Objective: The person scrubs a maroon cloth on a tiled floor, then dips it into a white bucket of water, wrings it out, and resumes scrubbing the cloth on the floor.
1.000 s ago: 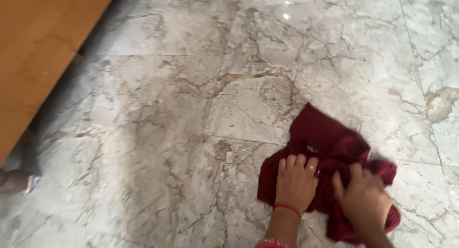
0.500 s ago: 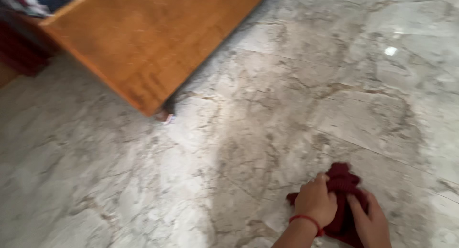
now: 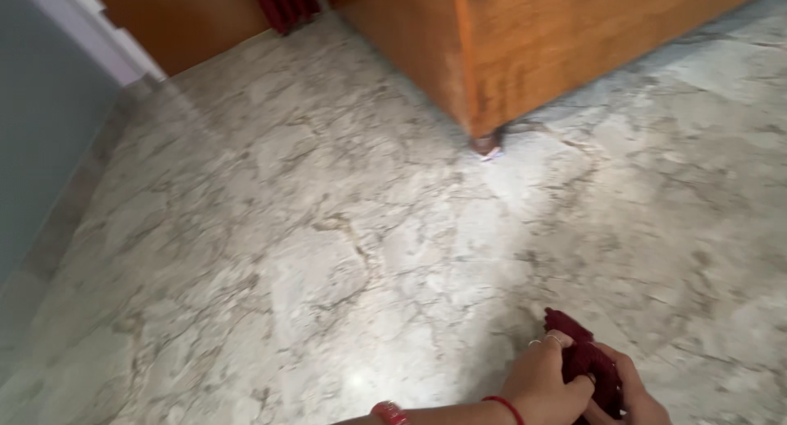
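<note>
A dark red cloth (image 3: 584, 361) is bunched up on the marble floor (image 3: 328, 261) at the lower right. My left hand (image 3: 545, 384), with a ring and a red thread at the wrist, grips the cloth from the left. My right hand (image 3: 627, 396) closes on the same cloth from the right, at the bottom edge of the view. Both hands press together around the bundle, which hides most of its folds.
A wooden piece of furniture (image 3: 533, 40) stands at the top, its corner leg (image 3: 485, 145) resting on the floor. A pale wall and skirting (image 3: 57, 113) run along the left. Dark red fabric (image 3: 283, 3) hangs at the top.
The spread cloth has been gathered into a small bundle between both hands. The view has swung left, bringing the furniture corner and the left wall into sight.
</note>
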